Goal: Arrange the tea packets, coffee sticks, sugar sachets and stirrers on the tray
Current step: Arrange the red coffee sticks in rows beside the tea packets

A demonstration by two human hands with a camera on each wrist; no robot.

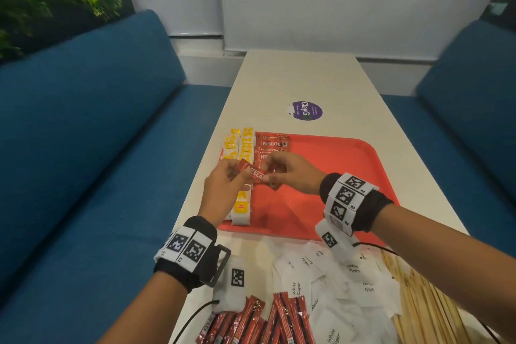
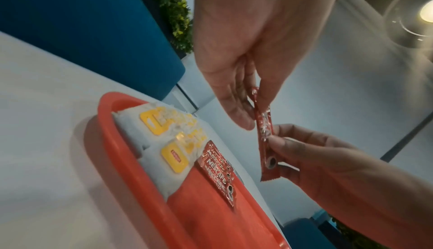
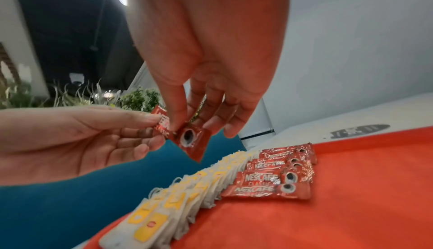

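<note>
A red Nescafe coffee stick (image 1: 254,174) hangs in the air over the left part of the red tray (image 1: 335,165). My left hand (image 1: 229,176) pinches its left end and my right hand (image 1: 276,173) pinches the other end. The left wrist view shows the stick (image 2: 266,138) upright between both hands. On the tray, a row of yellow-tagged tea packets (image 1: 241,153) runs along the left rim, with several coffee sticks (image 1: 272,144) stacked beside it at the far end. Loose coffee sticks (image 1: 262,321), white sugar sachets (image 1: 335,285) and wooden stirrers (image 1: 424,304) lie on the table in front of the tray.
The narrow white table (image 1: 301,78) has a purple round sticker (image 1: 305,110) beyond the tray. Blue sofa seats (image 1: 97,120) flank both long sides. The tray's left rim sits close to the table's left edge. Bare red tray floor (image 3: 339,206) spreads right of the coffee sticks.
</note>
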